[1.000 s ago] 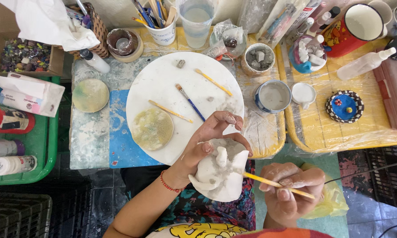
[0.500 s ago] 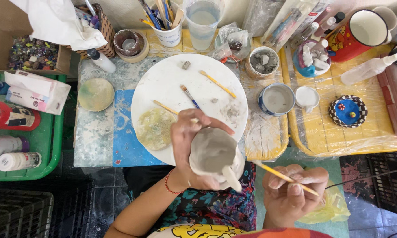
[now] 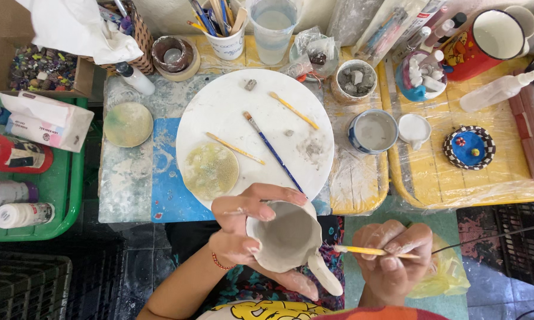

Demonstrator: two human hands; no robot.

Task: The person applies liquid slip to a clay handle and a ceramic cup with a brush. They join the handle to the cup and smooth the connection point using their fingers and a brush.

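Note:
My left hand grips a pale unfired clay cup over my lap, its open mouth turned up toward me and a clay handle sticking out at the lower right. My right hand is closed around a thin yellow wooden tool, whose tip touches the cup's right side near the handle. Both hands are smeared with clay. Just beyond them lies a round white board carrying a blue brush, two yellow sticks and small clay bits.
A round sponge lies on the board, another disc to its left. A blue-rimmed slip bowl, small white dish, water cup, brush pot, red mug and squeeze bottle stand behind. Paint bottles lie on a green tray at left.
My left hand has turned the clay piece over so its hollow opening now faces up. My right hand brought the yellow tool's tip against its side.

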